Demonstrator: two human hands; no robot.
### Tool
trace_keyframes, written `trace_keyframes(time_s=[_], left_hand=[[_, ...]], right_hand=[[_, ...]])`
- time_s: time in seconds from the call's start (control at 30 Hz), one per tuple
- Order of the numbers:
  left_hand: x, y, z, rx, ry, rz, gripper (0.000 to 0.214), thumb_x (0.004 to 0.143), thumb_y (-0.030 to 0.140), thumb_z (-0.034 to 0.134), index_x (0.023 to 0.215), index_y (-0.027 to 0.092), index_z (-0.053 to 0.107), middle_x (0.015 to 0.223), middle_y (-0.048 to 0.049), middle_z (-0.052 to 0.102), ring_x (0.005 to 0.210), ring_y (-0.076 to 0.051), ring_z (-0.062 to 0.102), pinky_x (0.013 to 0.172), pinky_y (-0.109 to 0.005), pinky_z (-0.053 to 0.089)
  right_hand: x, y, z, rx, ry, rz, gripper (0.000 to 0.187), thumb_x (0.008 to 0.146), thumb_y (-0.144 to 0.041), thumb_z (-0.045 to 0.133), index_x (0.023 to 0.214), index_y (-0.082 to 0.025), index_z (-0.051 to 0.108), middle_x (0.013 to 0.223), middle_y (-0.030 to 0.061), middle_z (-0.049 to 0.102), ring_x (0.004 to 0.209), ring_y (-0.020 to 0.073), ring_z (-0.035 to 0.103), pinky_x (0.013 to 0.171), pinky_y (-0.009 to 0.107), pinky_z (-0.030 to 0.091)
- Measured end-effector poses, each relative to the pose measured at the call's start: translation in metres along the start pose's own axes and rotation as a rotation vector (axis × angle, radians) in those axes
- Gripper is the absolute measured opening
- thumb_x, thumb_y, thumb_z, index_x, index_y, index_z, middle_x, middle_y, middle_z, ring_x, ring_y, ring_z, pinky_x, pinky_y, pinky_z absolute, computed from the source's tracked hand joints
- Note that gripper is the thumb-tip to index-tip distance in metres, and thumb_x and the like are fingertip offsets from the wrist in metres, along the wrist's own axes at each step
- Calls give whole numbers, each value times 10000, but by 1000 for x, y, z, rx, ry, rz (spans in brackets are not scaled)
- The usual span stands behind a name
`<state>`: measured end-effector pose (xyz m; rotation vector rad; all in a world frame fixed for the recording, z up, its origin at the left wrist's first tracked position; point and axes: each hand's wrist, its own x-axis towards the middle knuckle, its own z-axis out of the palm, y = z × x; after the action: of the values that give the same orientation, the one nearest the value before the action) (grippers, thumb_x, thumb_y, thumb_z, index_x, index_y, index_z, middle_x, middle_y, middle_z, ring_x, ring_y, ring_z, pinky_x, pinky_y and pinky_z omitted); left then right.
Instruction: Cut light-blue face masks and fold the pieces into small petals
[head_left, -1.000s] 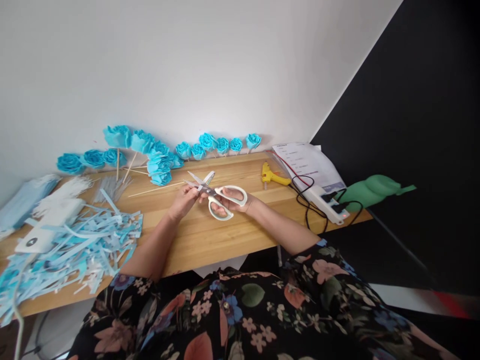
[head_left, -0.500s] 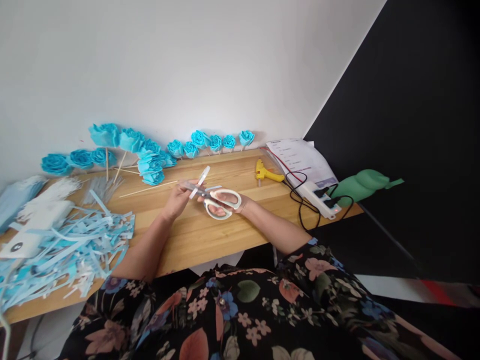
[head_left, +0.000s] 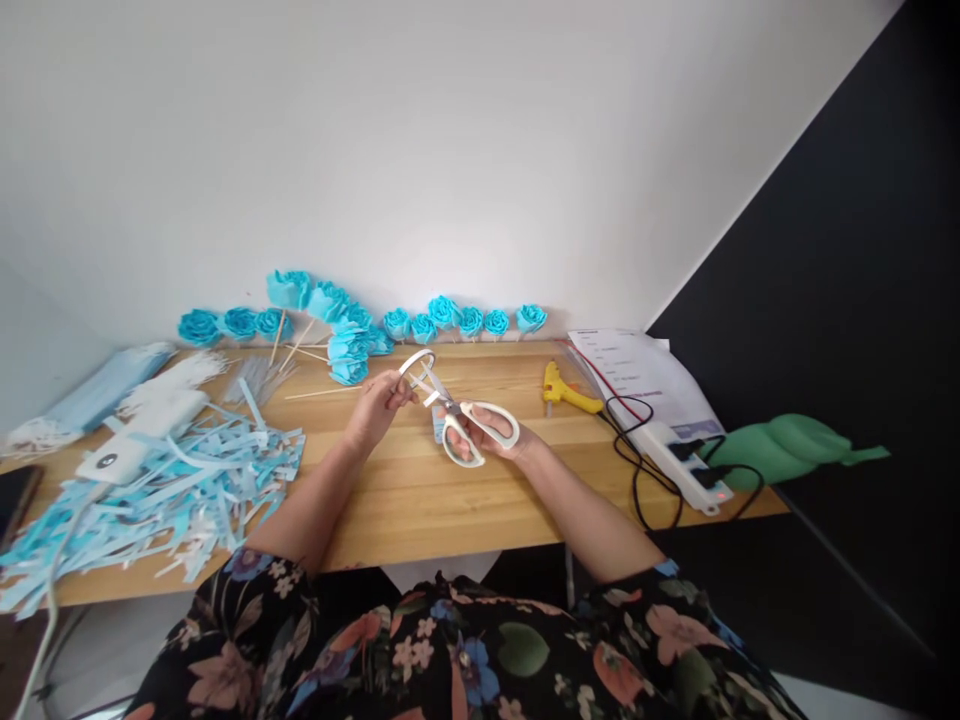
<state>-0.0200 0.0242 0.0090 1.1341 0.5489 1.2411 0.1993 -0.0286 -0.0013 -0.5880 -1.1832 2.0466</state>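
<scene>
In the head view my left hand pinches a narrow white strip, which curves up and over from the fingertips. My right hand has its fingers through the cream handles of a pair of scissors. The scissors' blades stand apart and point toward the strip and my left fingertips. Whether a blade touches the strip I cannot tell. A small light-blue piece shows just below the blades; whether my right hand holds it is unclear.
Blue paper flowers line the wall, some on wooden sticks. Blue and white strips lie heaped at left beside a white device. At right are a yellow glue gun, papers, a power strip and a green object.
The scissors' blades have opened. The white strip, straight before, now curves above my left hand. My head view has shifted, so the table's contents appear further right and lower.
</scene>
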Motion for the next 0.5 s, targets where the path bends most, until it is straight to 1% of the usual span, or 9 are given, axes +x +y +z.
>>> trace_keyframes(time_s=[0.1,0.23,0.37,0.43,0.5], left_hand=[[0,0,0,-8,5,-11,539,836,573,674,493,202,488,450,34,319,514,-140,422,663,-322,484],[0,-3,-1,-24,25,-55,585,839,669,627,509,200,511,443,36,327,503,-143,444,682,-336,506],[1,-11,-3,-11,71,-114,570,855,695,586,574,199,562,438,46,333,522,-153,511,690,-318,498],[1,-15,-4,20,51,-118,565,855,701,579,603,195,580,433,46,346,543,-162,539,670,-303,472],[1,-18,-5,47,23,-122,564,863,694,573,611,190,578,455,32,404,563,-164,545,647,-297,444]], right_hand=[[0,2,1,-24,-23,19,657,761,-644,727,1150,-128,610,774,36,681,579,133,613,523,259,504],[0,1,2,-20,-37,5,650,770,-641,722,1146,-122,614,782,38,680,581,128,612,520,259,520],[0,2,0,-32,-65,5,677,778,-655,710,1175,-116,611,791,38,674,586,123,610,517,251,523],[0,4,-1,-42,-80,0,680,788,-651,703,1186,-108,608,794,40,670,587,122,613,515,247,525],[0,5,-3,-44,-91,-22,673,789,-648,705,1177,-105,611,789,39,669,582,121,613,504,241,525]])
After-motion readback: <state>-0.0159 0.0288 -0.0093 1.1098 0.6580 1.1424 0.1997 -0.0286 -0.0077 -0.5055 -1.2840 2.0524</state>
